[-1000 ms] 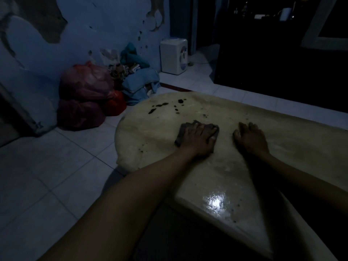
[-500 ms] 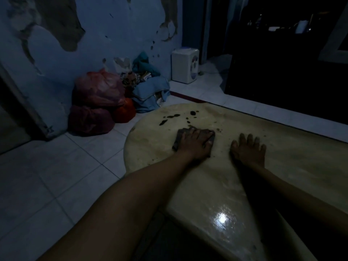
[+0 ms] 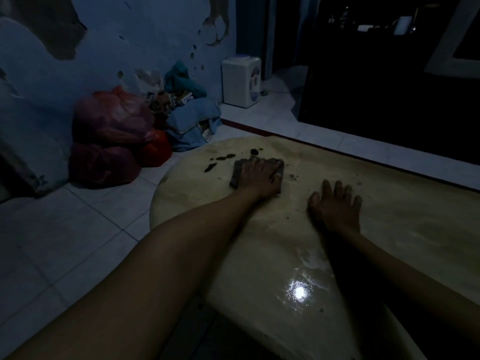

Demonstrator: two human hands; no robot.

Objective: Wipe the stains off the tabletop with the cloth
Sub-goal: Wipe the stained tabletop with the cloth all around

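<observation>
A pale, glossy tabletop (image 3: 389, 229) with a rounded far-left end fills the right half of the head view. My left hand (image 3: 259, 176) lies flat with straight fingers on a dark folded cloth (image 3: 237, 172), pressing it to the table. Dark stains (image 3: 220, 158) sit just beyond and left of the cloth, with small specks (image 3: 293, 176) to its right. My right hand (image 3: 335, 203) rests open and palm down on the table, a hand's width right of the cloth.
Red plastic bags (image 3: 111, 136) and a pile of blue fabric (image 3: 192, 120) lie on the tiled floor by the peeling wall. A small white appliance (image 3: 241, 81) stands at the back. Dark furniture (image 3: 389, 87) rises beyond the table.
My left hand has pushed the cloth away from me, up to the dark stains. My right hand has stayed flat on the table.
</observation>
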